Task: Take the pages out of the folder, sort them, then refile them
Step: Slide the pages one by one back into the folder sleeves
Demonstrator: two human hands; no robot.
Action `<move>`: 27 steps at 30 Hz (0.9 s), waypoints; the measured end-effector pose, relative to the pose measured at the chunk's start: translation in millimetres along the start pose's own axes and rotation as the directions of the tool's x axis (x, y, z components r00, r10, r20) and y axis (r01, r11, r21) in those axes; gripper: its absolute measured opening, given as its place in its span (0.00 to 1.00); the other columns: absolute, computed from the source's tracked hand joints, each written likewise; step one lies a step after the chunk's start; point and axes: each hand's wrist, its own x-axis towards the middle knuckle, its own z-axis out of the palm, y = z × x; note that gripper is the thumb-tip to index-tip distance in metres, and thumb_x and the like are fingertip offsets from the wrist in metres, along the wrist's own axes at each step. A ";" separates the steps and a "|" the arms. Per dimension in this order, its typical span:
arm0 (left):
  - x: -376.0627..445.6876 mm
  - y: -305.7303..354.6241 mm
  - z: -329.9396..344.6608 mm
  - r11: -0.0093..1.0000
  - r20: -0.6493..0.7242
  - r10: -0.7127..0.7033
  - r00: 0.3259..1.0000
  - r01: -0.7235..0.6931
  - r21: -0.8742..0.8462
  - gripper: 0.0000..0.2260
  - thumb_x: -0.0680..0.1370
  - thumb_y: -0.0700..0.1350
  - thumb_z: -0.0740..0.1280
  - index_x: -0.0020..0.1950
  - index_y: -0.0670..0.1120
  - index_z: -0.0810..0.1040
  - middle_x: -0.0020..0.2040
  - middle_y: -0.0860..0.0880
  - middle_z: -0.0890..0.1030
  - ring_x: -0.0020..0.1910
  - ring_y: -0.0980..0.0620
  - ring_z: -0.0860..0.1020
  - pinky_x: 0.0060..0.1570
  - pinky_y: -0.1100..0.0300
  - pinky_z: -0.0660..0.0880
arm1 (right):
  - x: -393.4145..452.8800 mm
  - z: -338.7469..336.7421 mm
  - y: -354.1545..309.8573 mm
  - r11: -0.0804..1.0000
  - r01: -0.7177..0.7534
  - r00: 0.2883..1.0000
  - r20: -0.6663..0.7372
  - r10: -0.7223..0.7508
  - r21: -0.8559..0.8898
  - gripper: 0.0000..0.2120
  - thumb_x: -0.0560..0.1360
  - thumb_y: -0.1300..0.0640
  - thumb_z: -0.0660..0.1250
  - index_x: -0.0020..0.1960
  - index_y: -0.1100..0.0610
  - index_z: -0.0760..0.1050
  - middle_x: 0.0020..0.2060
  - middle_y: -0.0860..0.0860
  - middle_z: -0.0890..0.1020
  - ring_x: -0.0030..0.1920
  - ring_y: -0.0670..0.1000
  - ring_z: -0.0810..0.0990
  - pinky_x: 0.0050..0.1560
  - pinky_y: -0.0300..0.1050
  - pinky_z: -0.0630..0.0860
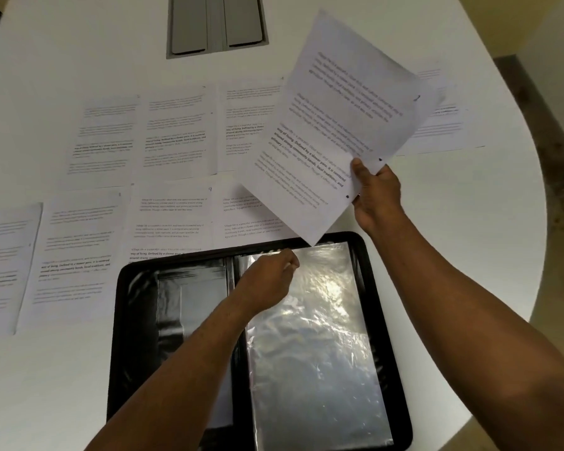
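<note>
Pages (336, 125) of printed text, punched with small holes along one long edge, are pinched in my right hand (376, 193) near that punched edge and held in the air, tilted, with the long axis running from lower left to upper right and the print facing me. Below them the black folder (134, 320) lies open flat on the white table (437, 255), spine pointing away from me, long axis front to back. Its right half carries glossy, wrinkled clear plastic sleeves (313, 336) that reflect light; its left half shows a dark, shiny inner pocket. My left hand (269, 275) rests at the top of the sleeves, fingers curled on the upper edge near the spine. Loose printed sheets (173, 131) lie flat in two rows beyond the folder, edges touching or overlapping. A grey recessed panel (217, 24) sits at the table's far edge.
</note>
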 end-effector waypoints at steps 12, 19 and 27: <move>-5.4 1.6 0.2 0.994 -0.198 -0.014 0.980 -0.009 -0.112 0.09 0.77 0.46 0.69 0.57 0.49 0.78 0.41 0.58 0.78 0.40 0.61 0.76 0.44 0.66 0.75 | -0.1 -16.9 16.3 0.953 0.015 0.995 0.097 0.015 -0.302 0.08 0.75 0.61 0.71 0.50 0.49 0.80 0.51 0.50 0.84 0.54 0.53 0.83 0.59 0.55 0.78; -0.1 -1.6 0.8 0.999 -0.146 -0.007 0.989 0.002 -0.036 0.10 0.76 0.48 0.69 0.56 0.50 0.77 0.42 0.59 0.78 0.43 0.60 0.76 0.45 0.65 0.74 | 16.2 -28.6 -2.0 0.903 -0.028 0.972 0.200 0.125 -0.429 0.12 0.76 0.62 0.70 0.58 0.53 0.78 0.53 0.51 0.84 0.54 0.55 0.83 0.53 0.54 0.80; -2.2 -29.9 -14.5 0.996 -0.071 -0.068 0.995 0.071 0.049 0.04 0.75 0.42 0.66 0.48 0.48 0.79 0.44 0.56 0.79 0.44 0.55 0.76 0.46 0.57 0.76 | 26.7 -13.0 3.6 0.801 -0.007 0.916 0.317 0.244 -0.599 0.16 0.75 0.60 0.71 0.62 0.55 0.77 0.56 0.53 0.83 0.55 0.55 0.82 0.58 0.58 0.78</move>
